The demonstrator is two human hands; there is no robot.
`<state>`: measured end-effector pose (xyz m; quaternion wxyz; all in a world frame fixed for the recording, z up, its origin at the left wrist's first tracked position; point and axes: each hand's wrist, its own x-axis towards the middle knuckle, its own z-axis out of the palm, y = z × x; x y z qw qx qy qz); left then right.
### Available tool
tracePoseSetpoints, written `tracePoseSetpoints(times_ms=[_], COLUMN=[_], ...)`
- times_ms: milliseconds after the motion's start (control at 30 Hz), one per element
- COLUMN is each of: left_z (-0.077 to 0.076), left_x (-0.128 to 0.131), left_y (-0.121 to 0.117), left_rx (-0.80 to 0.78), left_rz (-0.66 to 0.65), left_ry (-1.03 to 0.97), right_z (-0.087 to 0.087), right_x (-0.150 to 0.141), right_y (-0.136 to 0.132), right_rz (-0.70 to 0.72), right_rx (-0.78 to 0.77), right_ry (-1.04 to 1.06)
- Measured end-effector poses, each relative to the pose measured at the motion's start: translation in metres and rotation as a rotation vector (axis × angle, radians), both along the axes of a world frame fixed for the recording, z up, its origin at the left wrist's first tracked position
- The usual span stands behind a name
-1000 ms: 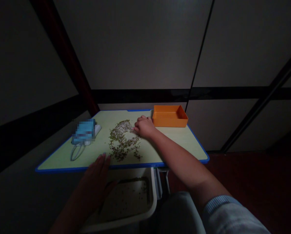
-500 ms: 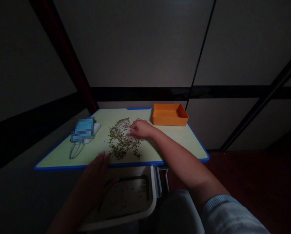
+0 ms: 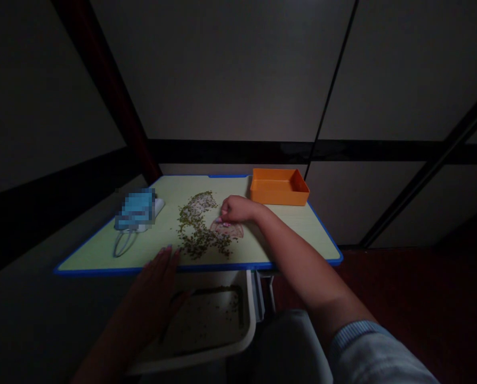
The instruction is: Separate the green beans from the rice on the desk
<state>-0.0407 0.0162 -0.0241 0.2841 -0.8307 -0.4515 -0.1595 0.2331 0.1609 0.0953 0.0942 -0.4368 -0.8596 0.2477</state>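
My right hand [image 3: 238, 209] is closed on the upper edge of a clear, pinkish half-round protractor [image 3: 229, 229], held against the tabletop. The protractor's curved outline shows below my fingers; its top part is hidden by them. Just left of it lies a loose scatter of small green and dark grains [image 3: 194, 221], with paler ones toward the far side. My left hand [image 3: 156, 285] is in shadow at the near edge, its fingers stretched out and the tips on the tabletop. Nothing shows in it.
The pale green table [image 3: 294, 234] has a blue rim. An orange box [image 3: 280, 198] stands at its back right. At the left are a blurred blue item [image 3: 136, 207] and a looped cord [image 3: 122, 244]. Below the near edge, a white bin [image 3: 251, 325] has some grains inside.
My right hand first moved left into the grains, then came back slightly right and nearer with the protractor, now more visible. Grains shifted toward the near side. My left hand stayed put.
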Motion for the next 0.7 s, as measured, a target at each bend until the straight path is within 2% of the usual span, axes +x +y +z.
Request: tracePoseSetpoints(times_ms=[133,333,567,700], left_z=[-0.004,-0.007,-0.005,-0.005], left_x=[-0.002,-0.002,-0.001,-0.001], left_y=[0.003,0.004,0.004,0.004], left_rx=[0.002,0.011,0.039,0.015], left_rz=[-0.003,-0.013,-0.018,-0.004], left_ry=[-0.01,-0.034,-0.006,-0.008], right_z=[0.004,0.008,0.001,-0.005], right_x=[0.019,0.045,0.029,0.016], right_y=[0.0,0.002,-0.007,-0.009], right_rz=[-0.066,-0.043,0.105,0.254], right_rx=[-0.111,-0.191,-0.538,-0.57], right_ry=[0.127,0.238,0.205,0.118])
